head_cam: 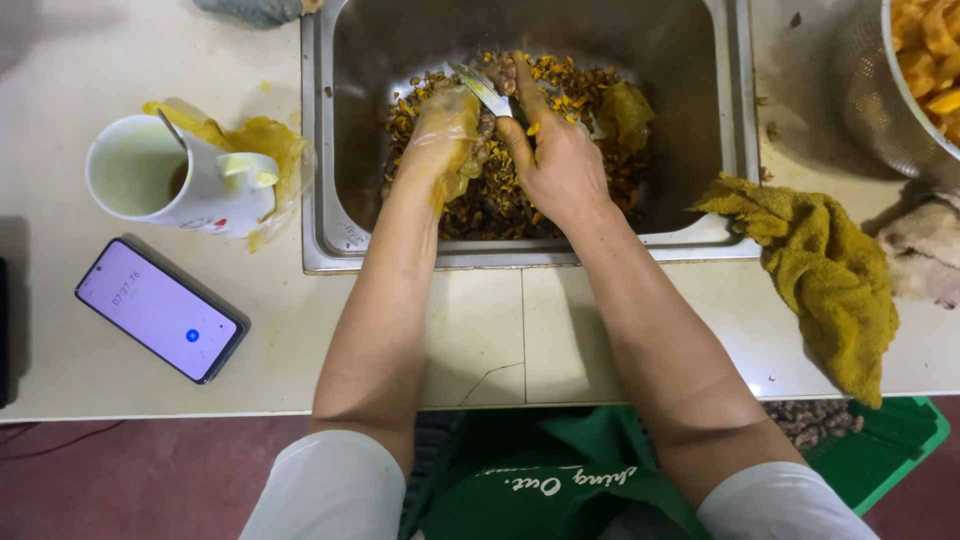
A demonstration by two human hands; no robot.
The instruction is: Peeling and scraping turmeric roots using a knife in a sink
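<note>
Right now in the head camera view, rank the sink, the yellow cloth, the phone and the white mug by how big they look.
Largest to smallest:
1. Sink
2. Yellow cloth, draped over the counter edge
3 and 4. Phone and white mug look about alike, so I won't rank them.

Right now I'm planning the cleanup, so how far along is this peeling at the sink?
Done: a deep heap of brown and yellow peelings covers the sink bottom, and yellow pieces fill the colander at top right. In hand: the left hand, in a clear glove, holds a piece while the right hand works a knife. Left: no unpeeled stock is clearly visible, so I can't tell.
</note>
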